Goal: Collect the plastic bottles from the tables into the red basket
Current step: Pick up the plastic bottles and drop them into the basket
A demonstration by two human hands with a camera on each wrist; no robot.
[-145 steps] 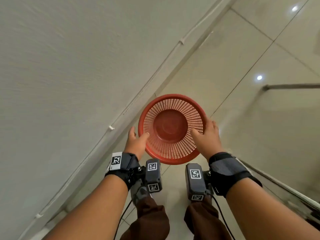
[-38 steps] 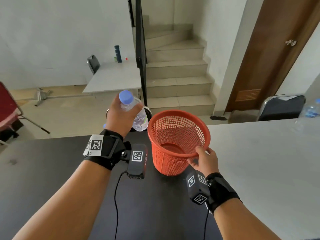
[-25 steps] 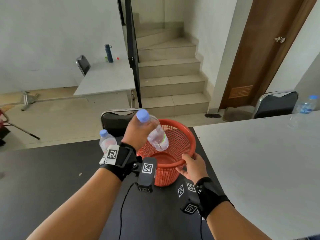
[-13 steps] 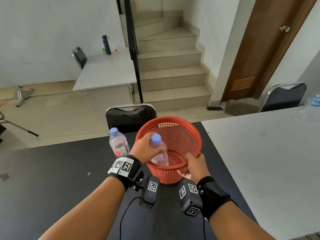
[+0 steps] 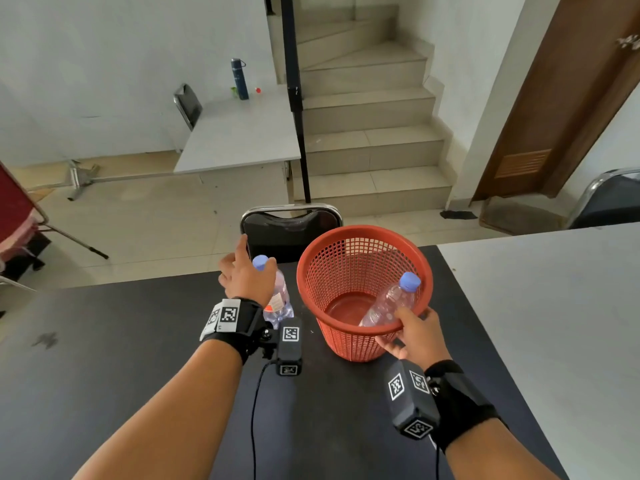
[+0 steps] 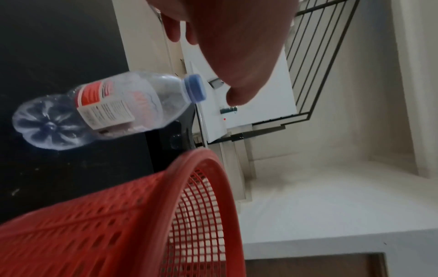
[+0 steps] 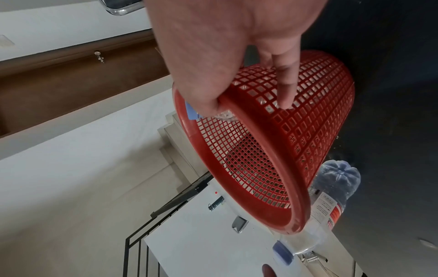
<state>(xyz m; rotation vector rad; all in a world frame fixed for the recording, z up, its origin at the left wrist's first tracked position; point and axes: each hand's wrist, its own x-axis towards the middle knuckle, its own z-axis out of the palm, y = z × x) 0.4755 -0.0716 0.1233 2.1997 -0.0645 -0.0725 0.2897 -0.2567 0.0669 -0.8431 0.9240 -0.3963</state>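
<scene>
The red basket (image 5: 363,344) stands on the black table (image 5: 121,341). One clear plastic bottle with a blue cap (image 5: 391,303) leans inside it against the right wall. My right hand (image 5: 407,332) pinches the near rim, thumb inside and fingers outside (image 7: 286,88). A second clear bottle with a red label (image 5: 278,299) stands upright just left of the basket. My left hand (image 5: 247,270) hovers over its cap with the fingers spread; in the left wrist view the left hand (image 6: 232,46) is just clear of the bottle (image 6: 118,108).
A black chair (image 5: 291,226) is tucked in behind the black table. A white table (image 5: 536,323) adjoins on the right, with another chair (image 5: 609,202) behind it. Further back, a white table bears a dark blue flask (image 5: 239,77), beside the stairs (image 5: 370,140).
My left hand let go of the bottle, which now leans inside the basket. It then moved left to above the standing bottle. The right hand kept its hold on the rim.
</scene>
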